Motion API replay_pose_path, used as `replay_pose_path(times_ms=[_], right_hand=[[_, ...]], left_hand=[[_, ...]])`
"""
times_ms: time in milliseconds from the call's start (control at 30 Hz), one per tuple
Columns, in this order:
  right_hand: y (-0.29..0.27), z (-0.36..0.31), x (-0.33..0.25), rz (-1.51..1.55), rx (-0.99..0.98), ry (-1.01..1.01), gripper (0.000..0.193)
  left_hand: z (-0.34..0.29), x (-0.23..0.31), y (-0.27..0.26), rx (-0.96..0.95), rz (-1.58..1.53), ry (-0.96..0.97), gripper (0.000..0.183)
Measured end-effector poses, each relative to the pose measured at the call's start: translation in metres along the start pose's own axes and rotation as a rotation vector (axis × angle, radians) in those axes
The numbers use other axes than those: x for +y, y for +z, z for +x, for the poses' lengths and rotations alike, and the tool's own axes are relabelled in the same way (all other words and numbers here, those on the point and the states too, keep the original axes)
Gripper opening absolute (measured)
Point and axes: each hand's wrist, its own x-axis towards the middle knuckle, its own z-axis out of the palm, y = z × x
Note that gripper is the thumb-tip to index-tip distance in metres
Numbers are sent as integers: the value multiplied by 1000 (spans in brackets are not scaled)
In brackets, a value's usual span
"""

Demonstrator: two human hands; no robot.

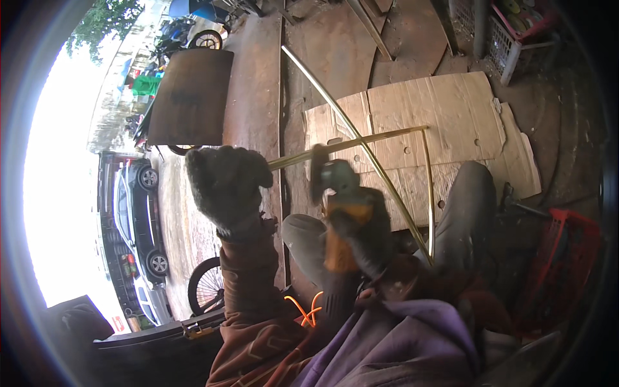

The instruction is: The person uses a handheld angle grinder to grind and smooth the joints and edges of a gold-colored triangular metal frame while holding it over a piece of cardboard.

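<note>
In a dark, thick work glove, my left hand (229,187) is closed around the end of a thin brass-coloured metal bar (387,135). The bar runs right from my fist, then bends sharply toward my knees. A second long, straight metal bar (342,115) crosses it at a slant; whether they are joined I cannot tell. My right hand (366,235), gloved too and slightly blurred, grips an angle grinder (340,242) with an orange body. Its disc (318,175) is upright and right at the first bar, between my left fist and the crossing; contact cannot be made out.
Flattened cardboard (419,109) lies on the rusty metal floor beneath the bars. A hammer (521,205) and a red plastic crate (561,251) are at the right. An orange cord (306,315) lies by my left sleeve. Left stand a bicycle wheel (207,287), a brown panel (191,97) and parked cars.
</note>
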Motion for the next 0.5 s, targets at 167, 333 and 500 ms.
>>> replay_pose_path(times_ms=[167,333,500], right_hand=[[-8,8,3,-32,-72,17,53],[-10,29,4,-163,44,-130,44],[-16,48,-15,-27,-80,16,26]], left_hand=[[1,-2,-24,-110,-75,2,39],[28,-36,-8,115,757,364,44],[47,-17,-19,209,-161,-69,45]])
